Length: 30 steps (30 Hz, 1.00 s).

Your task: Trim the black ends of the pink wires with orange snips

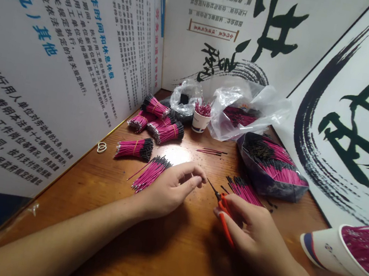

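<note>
The right hand (254, 226) is clasping orange scissors (225, 227), pointing toward the left hand (173, 187), whose fingers (194, 170) are curling close together; whether they are pinching anything, I cannot tell. Wires (150, 175) are lying just beyond both hands.

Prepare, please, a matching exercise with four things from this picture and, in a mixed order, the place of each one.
1. orange-handled tool
2. far paper cup
3. near paper cup
4. pale loops

A. cut off by the picture's right edge
B. beside the left-hand panel
C. in the right hand
D. between clear plastic bags

Pairs: 1-C, 2-D, 3-A, 4-B
</note>
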### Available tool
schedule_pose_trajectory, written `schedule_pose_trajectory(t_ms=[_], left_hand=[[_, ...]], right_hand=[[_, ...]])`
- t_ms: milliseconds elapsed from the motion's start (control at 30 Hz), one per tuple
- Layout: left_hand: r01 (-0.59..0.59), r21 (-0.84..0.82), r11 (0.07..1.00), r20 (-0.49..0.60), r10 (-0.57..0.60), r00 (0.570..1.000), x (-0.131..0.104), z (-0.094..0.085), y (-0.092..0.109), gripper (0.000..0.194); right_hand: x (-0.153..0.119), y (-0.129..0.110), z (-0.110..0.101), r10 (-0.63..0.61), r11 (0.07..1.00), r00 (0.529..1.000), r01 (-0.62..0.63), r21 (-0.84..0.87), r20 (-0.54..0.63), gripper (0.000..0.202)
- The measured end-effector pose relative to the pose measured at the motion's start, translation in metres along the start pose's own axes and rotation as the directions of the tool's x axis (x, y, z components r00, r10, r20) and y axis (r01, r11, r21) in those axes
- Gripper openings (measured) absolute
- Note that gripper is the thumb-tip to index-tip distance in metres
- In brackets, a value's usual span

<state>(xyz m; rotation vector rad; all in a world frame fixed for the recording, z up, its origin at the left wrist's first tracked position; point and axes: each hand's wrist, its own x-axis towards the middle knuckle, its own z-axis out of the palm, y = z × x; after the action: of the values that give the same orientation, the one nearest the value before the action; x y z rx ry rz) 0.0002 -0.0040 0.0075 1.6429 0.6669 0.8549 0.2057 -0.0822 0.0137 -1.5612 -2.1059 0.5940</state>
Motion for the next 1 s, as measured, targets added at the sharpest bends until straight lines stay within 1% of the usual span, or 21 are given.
schedule_pose_trajectory(t_ms=[167, 400, 567, 667, 767, 900, 1000], left_hand=[[0.004, 0.009, 1.0, -0.003, -0.004, 1.0, -0.001, 0.0, 0.0, 0.012], [-0.005, 0.027, 1.0, -0.002, 0.005, 1.0, -0.001, 0.0, 0.0, 0.013], [-0.017, 0.067, 0.998, -0.008, 0.018, 1.0, 0.0, -0.001, 0.0, 0.012], [-0.024, 0.072, 0.997, -0.006, 0.024, 1.0, 0.0, -0.002, 0.001, 0.013], [-0.011, 0.064, 0.998, -0.012, 0.012, 1.0, 0.0, -0.002, 0.001, 0.014], [0.007, 0.062, 0.998, -0.016, -0.006, 1.0, -0.001, -0.001, 0.0, 0.014], [0.006, 0.169, 0.986, -0.029, -0.001, 1.0, -0.001, -0.002, 0.0, 0.015]], right_hand=[[0.0, -0.001, 0.0, 0.002, 1.0, 1.0, -0.002, 0.014, 0.019, 0.018], [0.0, -0.001, 0.0, 0.005, 1.0, 1.0, -0.005, 0.022, 0.018, 0.018], [0.001, -0.001, -0.004, -0.031, 0.999, 0.999, 0.031, -0.007, 0.019, 0.022], [0.001, 0.001, -0.006, -0.03, 1.0, 0.999, 0.029, -0.009, -0.031, 0.02], [0.002, 0.004, -0.006, 0.002, 1.0, 0.996, -0.004, -0.028, -0.085, 0.019], [0.002, 0.006, -0.004, 0.025, 0.997, 0.995, -0.032, -0.074, -0.097, 0.022], [0.004, 0.01, -0.005, 0.053, 0.992, 0.99, -0.066, -0.103, -0.131, 0.023]])
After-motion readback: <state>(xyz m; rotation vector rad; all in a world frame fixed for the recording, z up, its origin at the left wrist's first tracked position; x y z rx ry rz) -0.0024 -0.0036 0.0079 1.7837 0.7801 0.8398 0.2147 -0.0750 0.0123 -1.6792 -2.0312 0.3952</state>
